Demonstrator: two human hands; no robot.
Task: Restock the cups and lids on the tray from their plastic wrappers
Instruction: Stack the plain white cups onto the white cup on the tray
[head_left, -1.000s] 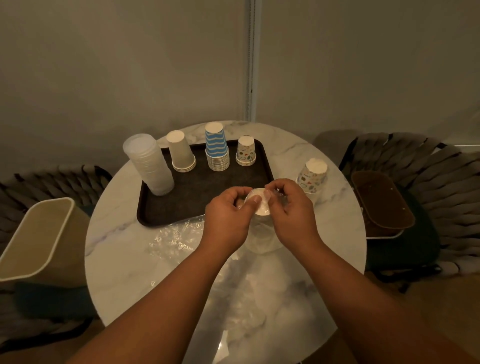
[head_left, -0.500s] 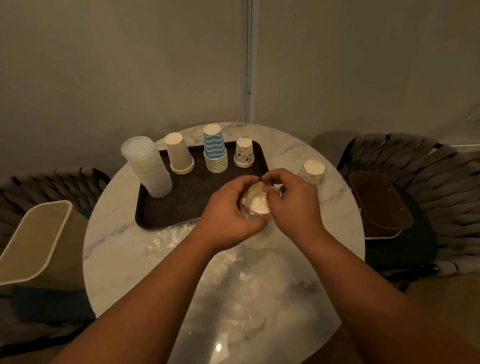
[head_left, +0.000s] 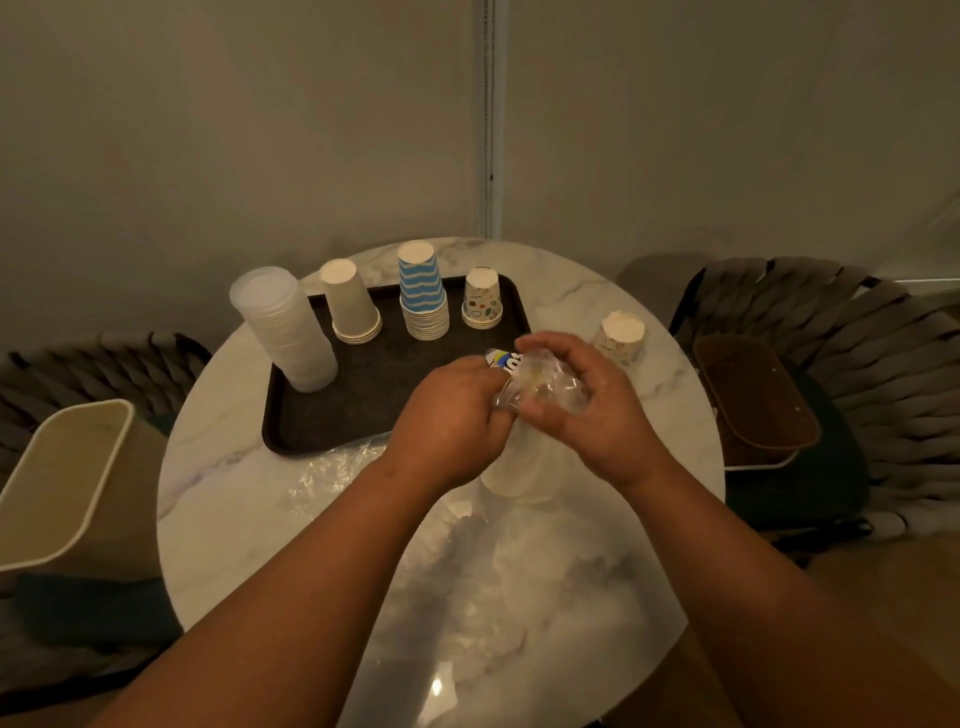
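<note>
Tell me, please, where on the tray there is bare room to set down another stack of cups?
The tray's near half is bare, from the clear lids across to the hands working the wrapper. The back row is crowded: white cups, blue striped cups, patterned cups. Only small gaps separate them.

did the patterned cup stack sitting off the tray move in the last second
No. The patterned cup stack stands in the same spot on the marble table, just right of the tray corner; only the head camera shifted.
</note>
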